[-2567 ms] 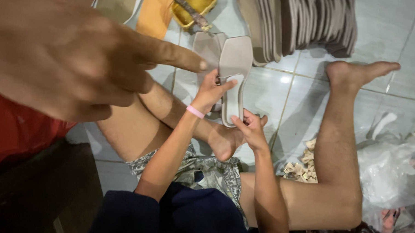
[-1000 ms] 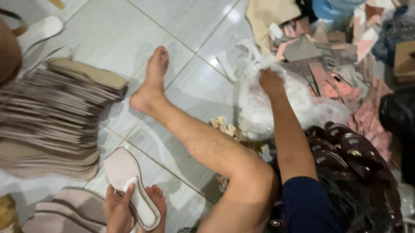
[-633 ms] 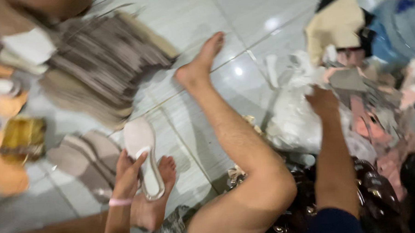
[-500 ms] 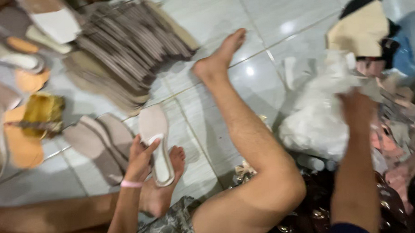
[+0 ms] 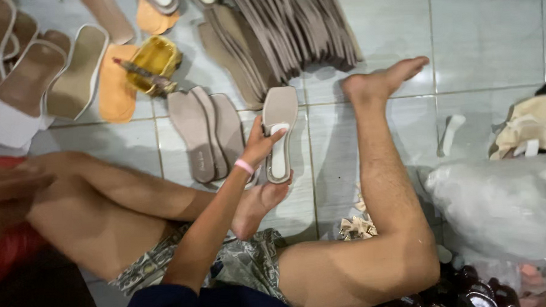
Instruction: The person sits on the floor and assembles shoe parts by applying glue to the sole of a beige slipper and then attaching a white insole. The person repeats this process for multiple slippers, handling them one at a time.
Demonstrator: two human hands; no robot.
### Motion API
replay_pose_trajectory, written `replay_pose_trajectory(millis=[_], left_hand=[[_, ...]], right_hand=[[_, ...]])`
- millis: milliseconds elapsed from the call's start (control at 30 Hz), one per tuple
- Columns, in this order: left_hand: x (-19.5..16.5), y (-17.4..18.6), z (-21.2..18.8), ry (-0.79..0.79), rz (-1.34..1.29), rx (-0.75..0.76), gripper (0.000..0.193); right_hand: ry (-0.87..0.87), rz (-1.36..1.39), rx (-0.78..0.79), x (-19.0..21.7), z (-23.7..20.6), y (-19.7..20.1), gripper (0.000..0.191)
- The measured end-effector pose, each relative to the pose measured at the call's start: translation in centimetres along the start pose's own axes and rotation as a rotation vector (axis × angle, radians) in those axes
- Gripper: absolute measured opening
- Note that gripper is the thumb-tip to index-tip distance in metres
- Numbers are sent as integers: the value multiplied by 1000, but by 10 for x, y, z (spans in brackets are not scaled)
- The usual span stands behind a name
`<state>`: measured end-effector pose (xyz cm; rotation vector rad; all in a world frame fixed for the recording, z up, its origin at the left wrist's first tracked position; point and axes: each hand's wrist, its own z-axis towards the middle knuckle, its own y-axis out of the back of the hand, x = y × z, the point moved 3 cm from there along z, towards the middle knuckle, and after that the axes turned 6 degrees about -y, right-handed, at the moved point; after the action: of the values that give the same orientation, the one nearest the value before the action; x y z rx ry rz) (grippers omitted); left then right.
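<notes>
My left hand (image 5: 259,145) is closed around the side of a beige sandal sole (image 5: 279,135), thumb and fingers pinching its edge, and its heel end rests against my left foot (image 5: 259,202), which props it up from below. A pale strap or insert runs down the middle of the sole, so this piece looks partly assembled, though I cannot tell how well it is fixed. My right hand is out of view, so I cannot say whether it is open or holding anything.

Just left of my hand three flat grey insoles (image 5: 206,134) lie side by side on the tiled floor (image 5: 475,49), apparently not yet worked. Further left and beyond them sits a yellow glue tub (image 5: 153,62) with a brush laid across it, beside an orange insole (image 5: 116,86). Past my fingertips a large fanned stack of grey soles (image 5: 293,29) waits, so I judge most of the work is left. At the far left, soles with white edging (image 5: 46,76) look like finished pieces.
</notes>
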<state>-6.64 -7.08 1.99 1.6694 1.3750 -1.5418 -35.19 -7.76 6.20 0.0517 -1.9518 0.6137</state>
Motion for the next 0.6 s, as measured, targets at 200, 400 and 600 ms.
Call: replay_pose_trajectory(millis=[200,400,600], left_hand=[[-14,19,5,-10,42,61,72],[-13,48,-6,70,41,87,82],[-14,78,-12,62,146,59,87]], right_hand=[[-23,1,-9,1,-36,-41,95],[-122,68,-84,-23,-32,-49,93],[-160,22,-134,-32,-50,-65,93]])
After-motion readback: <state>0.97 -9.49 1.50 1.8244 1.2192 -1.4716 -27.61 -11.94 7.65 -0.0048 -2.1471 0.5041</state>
